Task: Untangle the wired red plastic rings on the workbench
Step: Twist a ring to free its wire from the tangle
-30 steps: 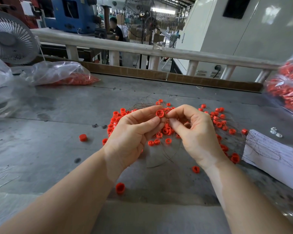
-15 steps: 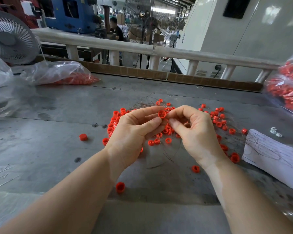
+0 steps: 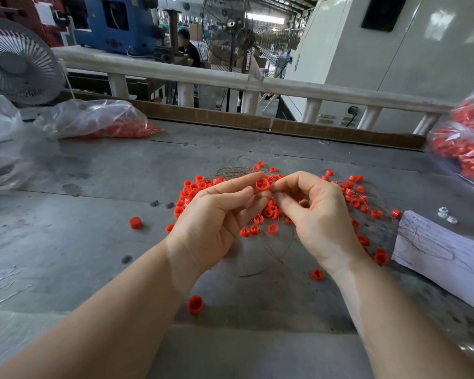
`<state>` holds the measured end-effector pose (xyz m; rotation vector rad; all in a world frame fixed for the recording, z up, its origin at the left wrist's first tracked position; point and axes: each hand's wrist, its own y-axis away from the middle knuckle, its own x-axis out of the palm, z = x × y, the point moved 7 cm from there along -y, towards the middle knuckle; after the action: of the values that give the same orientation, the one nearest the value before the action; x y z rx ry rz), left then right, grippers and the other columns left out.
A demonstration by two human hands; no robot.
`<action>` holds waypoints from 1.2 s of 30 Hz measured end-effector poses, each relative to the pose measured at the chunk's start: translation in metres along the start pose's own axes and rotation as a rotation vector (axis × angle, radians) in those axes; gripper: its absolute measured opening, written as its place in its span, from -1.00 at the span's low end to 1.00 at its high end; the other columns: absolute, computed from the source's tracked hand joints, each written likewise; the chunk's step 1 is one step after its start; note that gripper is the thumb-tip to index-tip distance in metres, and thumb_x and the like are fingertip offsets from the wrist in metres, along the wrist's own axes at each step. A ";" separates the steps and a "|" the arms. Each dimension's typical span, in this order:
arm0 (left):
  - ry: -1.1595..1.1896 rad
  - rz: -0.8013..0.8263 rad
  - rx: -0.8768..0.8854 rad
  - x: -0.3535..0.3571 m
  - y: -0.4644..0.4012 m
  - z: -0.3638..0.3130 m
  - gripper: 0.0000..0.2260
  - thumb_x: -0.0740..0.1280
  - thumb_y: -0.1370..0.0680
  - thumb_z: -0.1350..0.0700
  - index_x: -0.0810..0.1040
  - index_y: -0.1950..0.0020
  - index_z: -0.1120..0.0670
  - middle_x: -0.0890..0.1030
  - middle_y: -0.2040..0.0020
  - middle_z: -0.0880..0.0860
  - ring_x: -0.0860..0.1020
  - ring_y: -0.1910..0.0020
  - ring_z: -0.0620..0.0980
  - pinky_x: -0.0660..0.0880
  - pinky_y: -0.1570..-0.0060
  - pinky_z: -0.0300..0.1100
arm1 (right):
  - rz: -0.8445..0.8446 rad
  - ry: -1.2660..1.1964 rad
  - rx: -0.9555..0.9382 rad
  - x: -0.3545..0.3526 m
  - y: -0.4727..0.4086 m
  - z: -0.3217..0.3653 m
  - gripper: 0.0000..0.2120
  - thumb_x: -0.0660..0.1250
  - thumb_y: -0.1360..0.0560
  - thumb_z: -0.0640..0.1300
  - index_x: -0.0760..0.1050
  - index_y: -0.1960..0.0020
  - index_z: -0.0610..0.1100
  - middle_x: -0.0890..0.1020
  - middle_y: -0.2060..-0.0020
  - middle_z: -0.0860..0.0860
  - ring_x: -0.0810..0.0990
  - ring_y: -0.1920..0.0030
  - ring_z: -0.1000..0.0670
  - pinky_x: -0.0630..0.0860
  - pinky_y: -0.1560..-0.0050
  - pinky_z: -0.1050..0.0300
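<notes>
Two bare hands meet over a tangle of wired red rings on the grey worktop.

Both forearms reach in from the near edge and converge at the middle of the scene. The left hand is turned palm-right, its thumb and forefinger closed on one red ring held up above the pile, the other fingers loosely curled beneath. The right hand faces it, fingers curled in and pinched together just beside that ring, seemingly on a thin wire, though the wire at the fingertips is too fine to make out. Loose rings lie scattered around both wrists. A clear bag of red parts lies far left, another bag at the right edge, and a sheet of paper sits right of the pile.
</notes>
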<state>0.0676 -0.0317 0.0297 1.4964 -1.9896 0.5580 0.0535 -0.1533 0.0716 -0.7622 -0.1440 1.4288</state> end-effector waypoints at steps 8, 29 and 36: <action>-0.037 -0.019 0.007 -0.001 0.002 0.001 -0.78 0.32 -0.31 0.29 0.69 0.13 0.18 0.69 0.19 0.12 0.67 0.20 -0.08 0.59 0.18 -0.33 | 0.008 0.019 -0.014 0.000 0.001 0.001 -0.72 0.35 -0.46 -0.36 0.54 0.24 0.01 0.58 0.41 0.28 0.49 0.38 0.29 0.36 0.30 0.49; 0.034 -0.017 -0.025 0.002 0.003 0.001 -0.78 0.30 -0.29 0.33 0.71 0.20 0.17 0.69 0.21 0.13 0.68 0.22 -0.06 0.59 0.24 -0.33 | -0.005 -0.021 0.008 -0.001 0.001 0.001 -0.80 0.37 -0.46 -0.33 0.57 0.20 -0.04 0.59 0.37 0.15 0.51 0.35 0.27 0.40 0.27 0.45; 0.019 -0.017 -0.023 0.003 0.003 0.001 -0.77 0.30 -0.28 0.33 0.71 0.20 0.17 0.68 0.23 0.13 0.67 0.23 -0.06 0.59 0.24 -0.33 | -0.008 -0.026 0.030 -0.002 0.000 -0.002 -0.82 0.38 -0.46 -0.32 0.57 0.19 -0.05 0.62 0.34 0.08 0.53 0.33 0.21 0.43 0.26 0.41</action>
<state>0.0636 -0.0336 0.0309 1.4874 -1.9601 0.5387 0.0540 -0.1563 0.0704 -0.7182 -0.1453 1.4310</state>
